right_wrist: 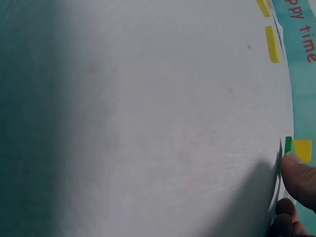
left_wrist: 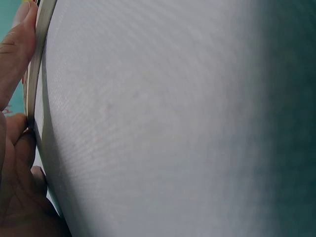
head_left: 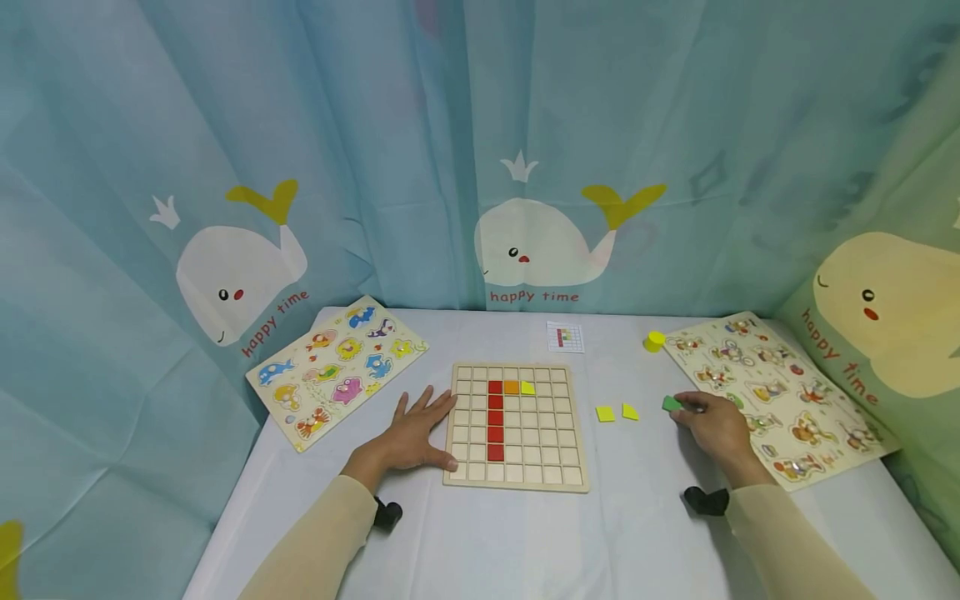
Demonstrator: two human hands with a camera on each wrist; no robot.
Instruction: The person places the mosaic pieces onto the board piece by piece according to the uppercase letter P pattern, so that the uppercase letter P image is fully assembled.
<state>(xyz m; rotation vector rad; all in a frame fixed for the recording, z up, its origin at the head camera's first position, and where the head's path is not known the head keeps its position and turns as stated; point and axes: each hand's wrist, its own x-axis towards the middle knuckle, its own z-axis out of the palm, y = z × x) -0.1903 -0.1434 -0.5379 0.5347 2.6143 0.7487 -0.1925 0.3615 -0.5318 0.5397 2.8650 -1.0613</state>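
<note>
My left hand (head_left: pixel 408 433) lies spread at the left side of a wooden grid board (head_left: pixel 535 435), with thumb and fingertips on its edge. A column of several red squares (head_left: pixel 495 419) sits in the grid. Beside the top one are an orange square (head_left: pixel 512 387) and a yellow piece (head_left: pixel 528 388). Over on the right, my right hand (head_left: pixel 718 429) pinches a small green block (head_left: pixel 671 403) between thumb and fingers, close over the white cloth. Two flat yellow pieces (head_left: pixel 605 414) lie between that hand and the board. In the right wrist view the thumb (right_wrist: pixel 299 178) covers part of the green block.
A small pattern card (head_left: pixel 565 337) lies behind the board. A yellow cylinder (head_left: pixel 654 341) stands at the back right. Picture puzzle boards lie on both sides, one with sea animals (head_left: pixel 348 389), the other (head_left: pixel 767 391) beside my right hand. Blue curtains (head_left: pixel 420 208) hang around the table.
</note>
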